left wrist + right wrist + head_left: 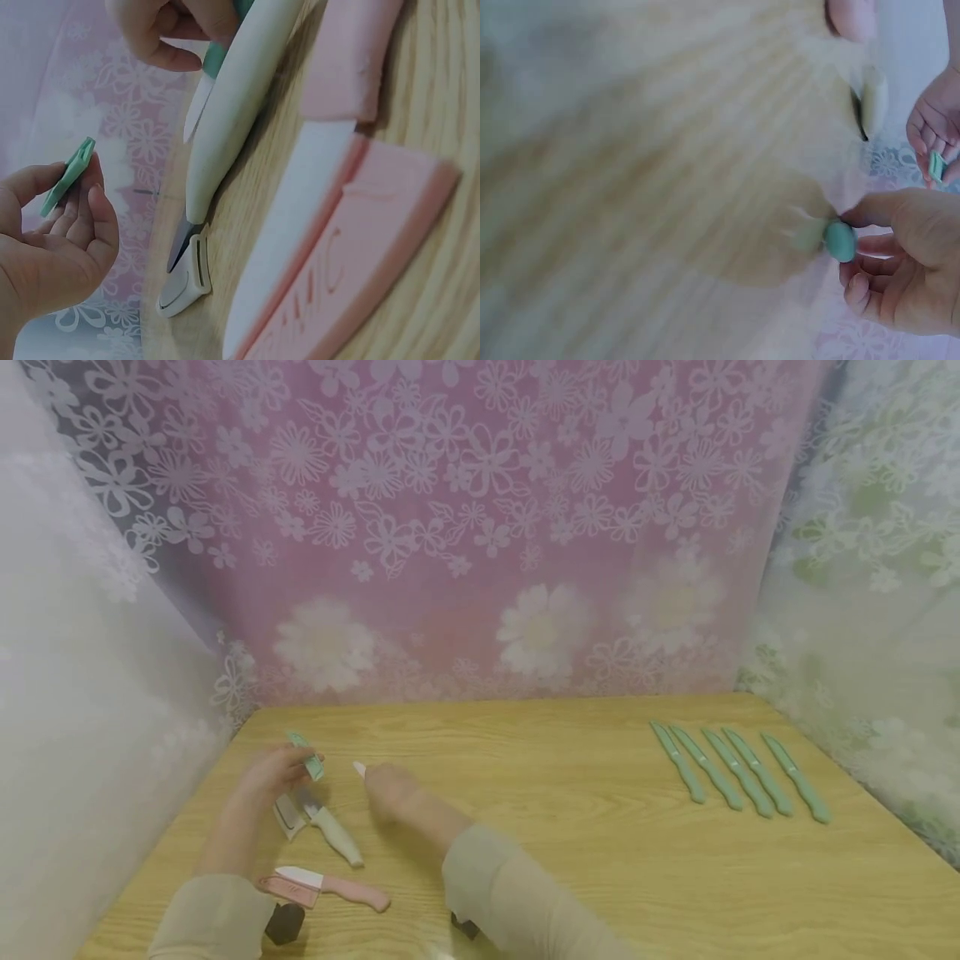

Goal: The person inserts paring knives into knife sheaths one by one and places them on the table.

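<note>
My left hand (268, 774) pinches a green blade sheath (69, 176) between thumb and fingers, at the table's left side. To its right, my right hand (393, 793) grips a small knife by its green handle (841, 240). That knife's white blade (196, 111) points forward, apart from the sheath. Just below my left hand lies a cream-handled knife (339, 837) with a grey blade, its tip by a cream sheath (186, 276). Nearer to me, a pink-handled knife (354, 892) with a white blade lies along a pink sheath (290, 892).
Several green knives (738, 774) lie side by side at the right of the wooden table (540, 827). A flowered pink curtain (450, 635) hangs behind the far edge, with pale curtains (97, 693) along the sides.
</note>
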### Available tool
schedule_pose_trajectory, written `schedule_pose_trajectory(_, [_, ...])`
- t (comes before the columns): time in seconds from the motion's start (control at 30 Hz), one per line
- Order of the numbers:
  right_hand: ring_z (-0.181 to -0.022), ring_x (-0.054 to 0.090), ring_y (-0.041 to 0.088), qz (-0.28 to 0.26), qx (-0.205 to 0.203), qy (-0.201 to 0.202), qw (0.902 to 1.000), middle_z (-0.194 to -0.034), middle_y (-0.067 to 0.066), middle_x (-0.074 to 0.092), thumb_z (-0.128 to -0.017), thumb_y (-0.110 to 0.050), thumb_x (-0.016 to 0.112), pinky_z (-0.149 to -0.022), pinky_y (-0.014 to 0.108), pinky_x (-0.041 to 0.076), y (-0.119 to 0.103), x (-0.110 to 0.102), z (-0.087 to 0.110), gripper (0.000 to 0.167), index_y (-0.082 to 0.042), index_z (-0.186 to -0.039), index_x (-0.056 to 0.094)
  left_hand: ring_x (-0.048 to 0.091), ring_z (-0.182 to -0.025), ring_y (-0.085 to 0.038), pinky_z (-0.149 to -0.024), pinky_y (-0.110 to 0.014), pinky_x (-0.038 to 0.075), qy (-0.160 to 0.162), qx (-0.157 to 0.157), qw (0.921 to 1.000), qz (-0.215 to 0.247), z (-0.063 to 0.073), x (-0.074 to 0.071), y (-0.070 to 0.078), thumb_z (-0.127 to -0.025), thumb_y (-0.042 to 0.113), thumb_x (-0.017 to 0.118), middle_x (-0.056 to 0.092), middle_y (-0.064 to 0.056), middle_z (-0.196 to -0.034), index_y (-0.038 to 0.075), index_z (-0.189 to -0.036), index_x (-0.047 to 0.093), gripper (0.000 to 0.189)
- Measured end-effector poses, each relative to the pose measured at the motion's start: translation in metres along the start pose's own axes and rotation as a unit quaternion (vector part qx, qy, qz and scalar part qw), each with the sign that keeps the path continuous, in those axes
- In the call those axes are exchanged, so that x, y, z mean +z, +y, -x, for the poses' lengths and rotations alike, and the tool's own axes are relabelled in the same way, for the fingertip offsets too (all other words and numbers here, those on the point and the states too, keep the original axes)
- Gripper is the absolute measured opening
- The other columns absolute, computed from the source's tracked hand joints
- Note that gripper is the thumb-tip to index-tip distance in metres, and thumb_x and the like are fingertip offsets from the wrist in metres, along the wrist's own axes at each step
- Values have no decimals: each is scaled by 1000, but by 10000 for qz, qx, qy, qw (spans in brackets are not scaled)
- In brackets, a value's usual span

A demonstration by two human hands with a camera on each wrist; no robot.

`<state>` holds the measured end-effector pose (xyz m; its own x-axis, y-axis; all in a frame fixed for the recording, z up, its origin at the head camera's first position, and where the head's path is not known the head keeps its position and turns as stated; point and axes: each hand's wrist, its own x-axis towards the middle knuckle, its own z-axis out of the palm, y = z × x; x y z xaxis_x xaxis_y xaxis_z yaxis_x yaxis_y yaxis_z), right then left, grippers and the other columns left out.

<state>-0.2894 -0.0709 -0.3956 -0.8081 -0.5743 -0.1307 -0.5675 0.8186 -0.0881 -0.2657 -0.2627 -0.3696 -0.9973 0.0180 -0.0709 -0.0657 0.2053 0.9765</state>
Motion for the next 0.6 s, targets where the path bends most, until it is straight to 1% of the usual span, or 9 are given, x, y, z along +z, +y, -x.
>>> schedule_pose_trajectory(0.03, [-64,51,10,58,39,-67,10000,-83,1,57,-82,-10,67,-51,16,44,2,-1,0,29,-6,-109,57,58,-93,-10,-81,-23,49,-13,36,10000,-70,0,1,1,-96,18,50,53,-21,-120,-13,-116,45,37])
schedule_pose_trajectory(0.1, [-59,49,10,94,103,-169,9998,-75,-1,55,-81,-10,67,-49,17,43,8,-2,0,19,-7,-98,60,57,-102,-16,-83,-23,48,-54,102,9998,-157,-1,2,2,-96,19,49,46,-27,-128,-13,-116,45,37])
schedule_pose_trajectory(0.17, [-55,47,10,-24,143,-265,9995,-68,-2,52,-82,-12,66,-47,18,42,14,-3,2,9,-8,-87,61,54,-109,-21,-85,-22,47,-82,108,9998,-172,-1,4,3,-97,20,49,41,-29,-132,-13,-122,42,42])
schedule_pose_trajectory(0.2, [-54,46,10,-163,195,-303,9992,-66,-2,51,-83,-13,65,-46,18,42,17,-3,4,7,-8,-85,60,54,-110,-21,-86,-22,47,-83,100,9998,-181,-1,5,4,-97,21,49,42,-27,-132,-13,-125,40,45])
schedule_pose_trajectory(0.3, [-52,44,10,-598,294,-267,9974,-63,-2,50,-88,-18,62,-46,19,41,27,-2,7,12,-9,-81,60,58,-104,-16,-85,-20,48,-16,27,10000,3,-3,9,6,-96,20,51,51,-21,-127,-14,-132,34,53])
schedule_pose_trajectory(0.37, [-50,43,9,-747,313,-166,9966,-62,-2,49,-90,-21,59,-45,19,40,34,-2,10,16,-9,-80,60,60,-99,-11,-84,-20,49,-25,12,10000,37,-5,13,7,-96,19,52,55,-18,-124,-14,-132,34,52])
schedule_pose_trajectory(0.43, [-49,43,9,-767,256,-38,9967,-61,-3,48,-92,-24,56,-44,18,39,41,-2,12,19,-8,-82,61,60,-101,-15,-85,-21,49,-67,45,9999,69,-7,18,9,-96,18,51,53,-21,-126,-15,-132,34,52])
schedule_pose_trajectory(0.53, [-47,42,8,-911,181,208,9955,-59,-3,49,-93,-23,54,-40,17,36,54,-5,17,20,-7,-83,62,55,-112,-24,-88,-22,48,-110,69,9999,60,-11,27,13,-97,21,50,45,-26,-132,-13,-133,33,53])
schedule_pose_trajectory(0.6, [-46,41,7,-936,74,391,9948,-59,-4,49,-94,-22,53,-39,16,34,62,-8,22,21,-9,-80,62,52,-115,-26,-88,-23,47,-51,43,9999,121,-14,33,17,-97,22,50,43,-27,-134,-12,-134,34,53])
